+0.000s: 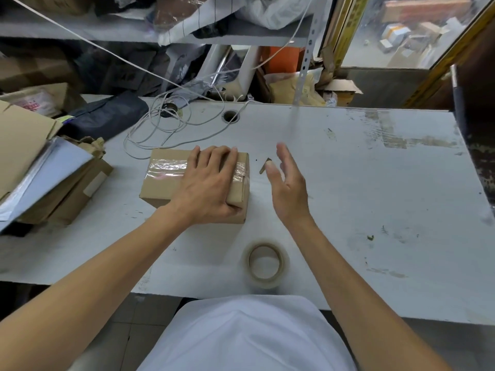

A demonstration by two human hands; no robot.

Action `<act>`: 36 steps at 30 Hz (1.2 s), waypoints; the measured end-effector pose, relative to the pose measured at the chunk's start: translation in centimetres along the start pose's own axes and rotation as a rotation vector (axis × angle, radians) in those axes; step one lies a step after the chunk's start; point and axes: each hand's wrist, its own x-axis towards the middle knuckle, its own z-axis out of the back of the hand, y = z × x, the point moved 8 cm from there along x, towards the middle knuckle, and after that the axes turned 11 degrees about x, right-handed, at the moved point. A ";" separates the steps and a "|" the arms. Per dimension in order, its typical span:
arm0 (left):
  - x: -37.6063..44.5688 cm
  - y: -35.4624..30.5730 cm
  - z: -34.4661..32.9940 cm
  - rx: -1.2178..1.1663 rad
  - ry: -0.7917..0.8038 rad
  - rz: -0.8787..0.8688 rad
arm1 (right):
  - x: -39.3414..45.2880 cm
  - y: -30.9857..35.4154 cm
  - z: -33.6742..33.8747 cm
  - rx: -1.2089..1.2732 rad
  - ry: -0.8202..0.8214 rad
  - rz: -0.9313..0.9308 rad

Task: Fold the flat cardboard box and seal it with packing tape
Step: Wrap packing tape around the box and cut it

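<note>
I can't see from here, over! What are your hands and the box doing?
Left hand flat on the taped cardboard box, pressing. Right hand open, empty, beside the box. Tape roll lying near the table edge. Nothing in the way.

The left hand hides the middle of the box top and its tape seam. The right hand's fingertips are blurred. The small brown scrap beside them is too small to tell.

My arms were bare from the elbows down, no sleeves reaching them, and I wore no watch, rings or gloves on my left hand or my right hand. My nails were short. I had on a plain white shirt.
</note>
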 end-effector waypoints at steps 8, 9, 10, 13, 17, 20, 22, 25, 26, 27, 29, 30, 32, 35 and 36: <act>0.2 0.0 -0.8 0.007 0.032 0.016 | -2.9 -0.3 -8.6 0.162 0.396 -0.144; 0.2 0.0 -0.9 0.006 0.033 0.014 | -2.8 -0.4 -8.5 0.172 0.401 -0.150; 0.2 0.1 -0.9 0.006 0.032 0.014 | -2.9 -0.3 -8.5 0.176 0.401 -0.148; 0.2 0.1 -1.1 0.011 0.021 0.013 | -3.3 -0.3 -8.3 0.184 0.395 -0.132; 0.5 0.2 -1.6 0.043 0.016 -0.009 | -4.7 -1.4 -7.9 0.118 0.430 -0.153; 0.6 0.2 -1.6 0.048 0.002 -0.022 | -6.2 -2.2 -7.3 0.084 0.491 -0.172; 0.4 0.2 -1.6 0.043 -0.010 -0.019 | -6.4 -2.2 -6.0 -0.075 0.544 -0.103; 0.3 0.1 -1.4 0.034 -0.014 -0.015 | -5.0 -1.5 -4.3 -0.297 0.592 -0.001; 0.4 0.1 -1.4 0.042 -0.001 -0.019 | -4.4 -0.9 -4.2 -0.309 0.585 0.028; 0.4 0.0 -1.4 0.055 0.014 -0.024 | -3.9 -0.3 -4.5 -0.295 0.570 0.049; 0.4 -0.1 -1.5 0.069 0.015 -0.033 | -3.1 0.4 -5.8 -0.222 0.532 0.043; 0.4 -0.1 -1.5 0.062 0.008 -0.032 | -3.0 0.4 -6.5 -0.183 0.512 0.027; 0.5 0.0 -1.5 0.057 0.002 -0.023 | -3.1 0.0 -7.5 -0.100 0.468 -0.012; 0.5 0.0 -1.4 0.055 -0.011 -0.023 | -4.2 -1.8 -7.7 0.045 0.462 -0.112; 0.4 -0.1 -1.3 0.043 -0.019 -0.023 | -4.9 -2.6 -7.4 0.039 0.480 -0.130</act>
